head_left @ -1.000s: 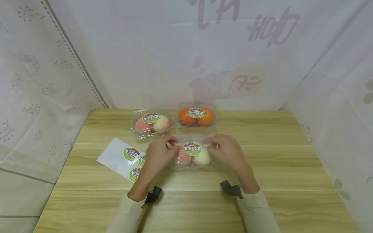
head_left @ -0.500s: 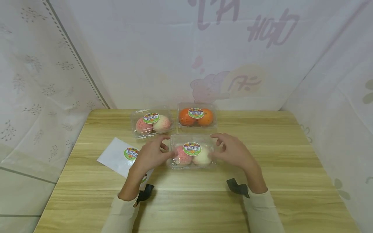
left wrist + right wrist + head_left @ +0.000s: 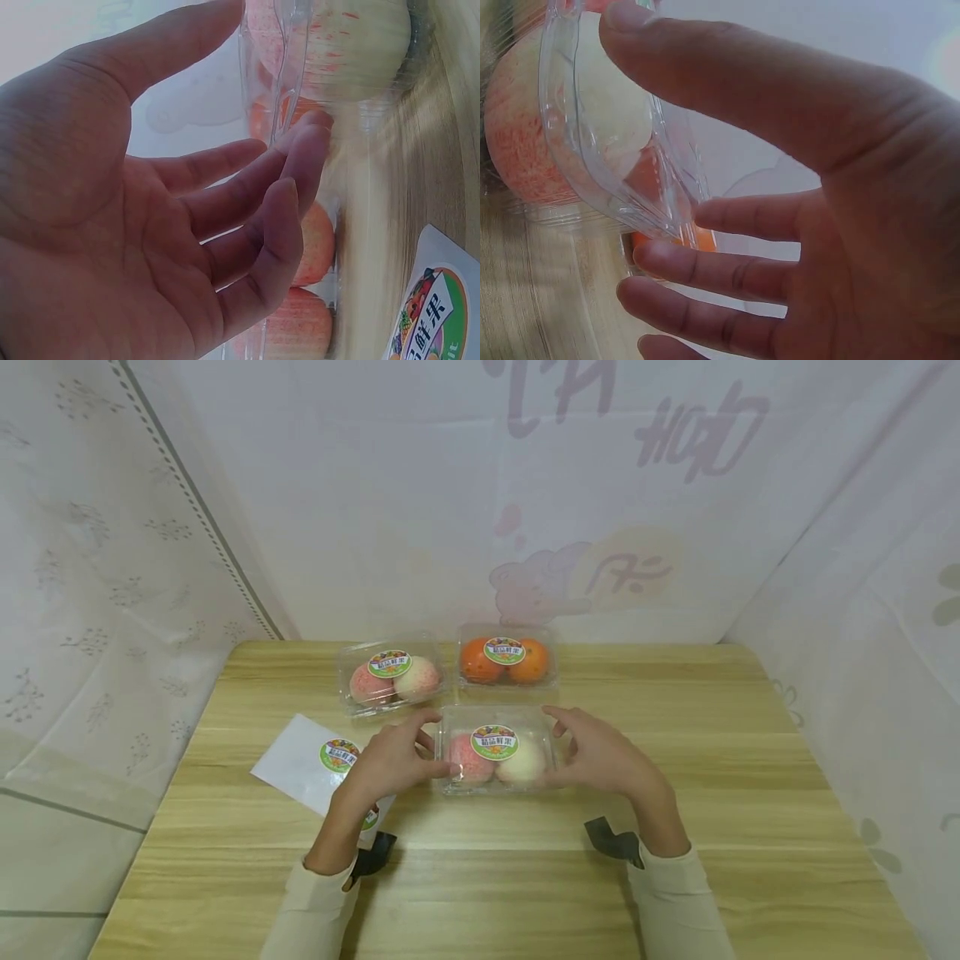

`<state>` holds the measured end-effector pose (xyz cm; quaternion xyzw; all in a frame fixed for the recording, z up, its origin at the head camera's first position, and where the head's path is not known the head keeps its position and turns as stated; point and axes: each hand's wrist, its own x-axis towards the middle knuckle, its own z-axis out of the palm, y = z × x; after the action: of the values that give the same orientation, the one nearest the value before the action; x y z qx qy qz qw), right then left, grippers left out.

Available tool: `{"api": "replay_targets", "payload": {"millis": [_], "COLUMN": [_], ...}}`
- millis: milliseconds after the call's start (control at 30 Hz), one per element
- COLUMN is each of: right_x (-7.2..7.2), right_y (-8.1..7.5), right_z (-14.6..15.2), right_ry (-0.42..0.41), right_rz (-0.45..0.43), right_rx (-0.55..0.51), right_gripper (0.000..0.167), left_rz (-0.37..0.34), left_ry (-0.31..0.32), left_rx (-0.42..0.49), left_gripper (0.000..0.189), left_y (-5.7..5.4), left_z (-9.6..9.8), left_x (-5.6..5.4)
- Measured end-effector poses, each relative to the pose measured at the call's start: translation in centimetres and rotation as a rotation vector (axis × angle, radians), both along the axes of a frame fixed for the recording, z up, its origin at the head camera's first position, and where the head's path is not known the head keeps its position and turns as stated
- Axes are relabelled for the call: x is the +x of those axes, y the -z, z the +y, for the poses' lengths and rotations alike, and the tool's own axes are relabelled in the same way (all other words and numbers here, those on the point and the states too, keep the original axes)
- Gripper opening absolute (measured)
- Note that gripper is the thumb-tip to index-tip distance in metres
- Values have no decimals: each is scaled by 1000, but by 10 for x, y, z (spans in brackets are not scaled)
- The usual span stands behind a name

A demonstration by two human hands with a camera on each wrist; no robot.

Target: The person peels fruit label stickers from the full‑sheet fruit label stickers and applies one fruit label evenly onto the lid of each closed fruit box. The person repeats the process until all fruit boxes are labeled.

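A clear plastic clamshell box (image 3: 498, 716) lies in front of me. Inside it are a pink peach (image 3: 469, 763) and a pale peach (image 3: 523, 763), and a round fruit label (image 3: 495, 743) is on its lid. My left hand (image 3: 392, 760) is at the box's left end, thumb by the near side, fingers loosely bent beside it. Opposite, at the right end, my right hand (image 3: 606, 756) has its thumb at the box and its fingers (image 3: 720, 270) spread and fairly straight. Neither hand visibly grips the box.
Behind stand a second clear box (image 3: 348, 660) with two peaches and a third box (image 3: 553, 652) with two oranges, both labelled. A white sticker sheet (image 3: 292, 768) lies left, partly under my left forearm. The wooden table (image 3: 720, 793) meets curtains at the back and sides.
Both hands have moved outward from the lid and label to the ends of the box, then stayed nearly still. The box has hardly moved.
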<state>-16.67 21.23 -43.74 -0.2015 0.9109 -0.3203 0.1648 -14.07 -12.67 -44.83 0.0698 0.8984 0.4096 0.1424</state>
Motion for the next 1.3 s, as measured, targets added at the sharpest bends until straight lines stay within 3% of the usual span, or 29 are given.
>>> {"api": "replay_targets", "payload": {"millis": [400,567,733,1000,1300], "right_x": [9,19,25,34,45], "right_y": [11,17,24,35,35], "right_z": [4,6,6,12,34], "right_ry": [32,41,56,99,159], "right_rz": [34,73,129,186,164], "right_rx": [-13,-37,-24,-56,-87], "right_gripper": [109,100,102,101,101], "left_rz": [40,54,94,150,178], "left_ry": [-1,26,23,15,82], "left_rx": [17,43,17,-14,-20], "left_gripper": [74,90,101,96,92], "left_y": [8,14,19,17,13], "left_z": [2,4,9,19,41], "left_x": [9,15,19,20,16]}}
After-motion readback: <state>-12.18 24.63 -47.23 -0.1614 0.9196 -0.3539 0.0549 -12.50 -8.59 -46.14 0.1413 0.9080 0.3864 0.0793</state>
